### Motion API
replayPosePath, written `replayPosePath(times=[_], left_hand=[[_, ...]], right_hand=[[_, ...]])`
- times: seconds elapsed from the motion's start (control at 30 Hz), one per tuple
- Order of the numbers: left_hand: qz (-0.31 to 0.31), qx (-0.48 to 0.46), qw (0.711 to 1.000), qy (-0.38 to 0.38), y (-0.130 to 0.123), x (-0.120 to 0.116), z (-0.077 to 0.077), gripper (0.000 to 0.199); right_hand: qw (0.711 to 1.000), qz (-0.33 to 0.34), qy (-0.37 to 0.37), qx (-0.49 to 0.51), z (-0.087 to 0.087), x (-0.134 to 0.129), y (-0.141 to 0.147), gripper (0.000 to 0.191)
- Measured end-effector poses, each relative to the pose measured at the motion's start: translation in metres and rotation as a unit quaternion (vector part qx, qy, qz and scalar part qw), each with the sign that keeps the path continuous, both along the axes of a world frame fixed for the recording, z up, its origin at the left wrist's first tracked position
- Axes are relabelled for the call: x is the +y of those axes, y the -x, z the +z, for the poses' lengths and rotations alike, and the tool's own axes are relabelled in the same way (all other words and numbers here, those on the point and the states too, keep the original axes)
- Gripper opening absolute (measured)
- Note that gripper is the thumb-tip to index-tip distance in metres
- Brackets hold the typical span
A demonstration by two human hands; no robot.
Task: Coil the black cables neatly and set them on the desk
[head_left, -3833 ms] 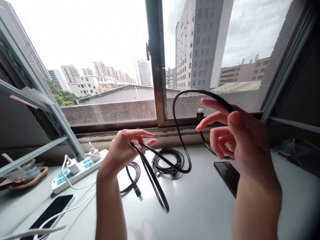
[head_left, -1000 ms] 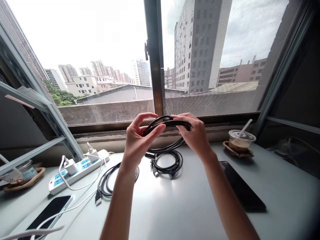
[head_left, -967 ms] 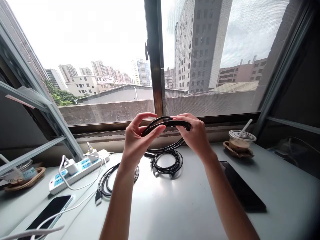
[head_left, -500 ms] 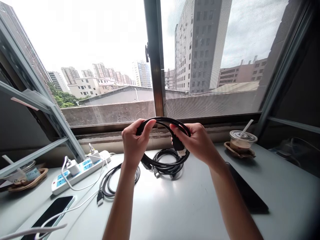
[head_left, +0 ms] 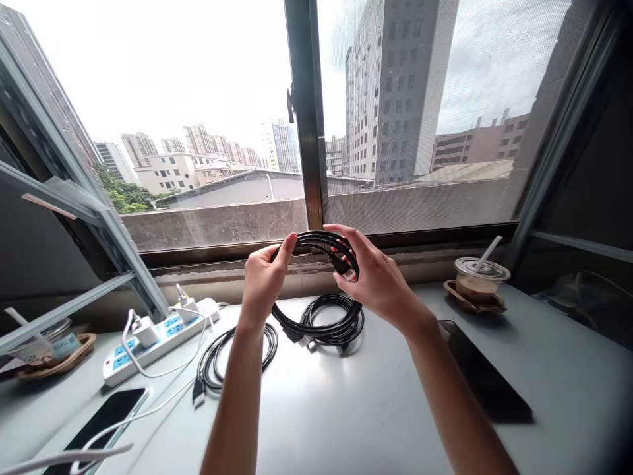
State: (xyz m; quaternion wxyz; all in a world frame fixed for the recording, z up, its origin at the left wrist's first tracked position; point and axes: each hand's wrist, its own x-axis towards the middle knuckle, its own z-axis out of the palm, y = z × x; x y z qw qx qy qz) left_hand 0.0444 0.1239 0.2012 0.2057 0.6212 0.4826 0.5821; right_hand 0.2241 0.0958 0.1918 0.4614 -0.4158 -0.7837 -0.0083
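In front of me, above the desk, a coiled black USB cable is held upright as a loop. My left hand is closed on the loop's left side, thumb up along the strands. My right hand curves loosely around the right side, index finger over the top and thumb lower down, beside a black USB plug. Its other fingers are partly hidden behind the strands. On the desk behind the loop rests another black cable coil. Left of it lies a third coil with its USB plug toward me.
A white power strip with chargers and white cords lies left, near a phone. A black flat device is at right. Lidded drink cups stand in carriers at right and left. A metal frame borders the window.
My right hand has loosened and shifted, its index finger now stretched over the top of the loop. The loop has moved slightly left. My left hand keeps its hold.
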Motion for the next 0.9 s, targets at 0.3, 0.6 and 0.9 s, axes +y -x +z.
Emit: replayPosePath(times=[0.3,0.6,0.9], left_hand=[[-0.022,-0.097,0.994,0.049,0.000,-0.006,0.008,0.055],[-0.007,-0.122,0.991,0.046,-0.001,-0.013,0.013,0.053],[-0.028,-0.092,0.993,0.068,0.002,-0.014,0.012,0.052]], right_hand=[[0.998,0.011,-0.059,0.032,-0.003,0.010,0.005,0.038],[0.995,0.025,-0.071,0.067,-0.004,0.007,0.011,0.040],[0.998,0.048,-0.021,0.042,0.000,-0.002,0.003,0.036]])
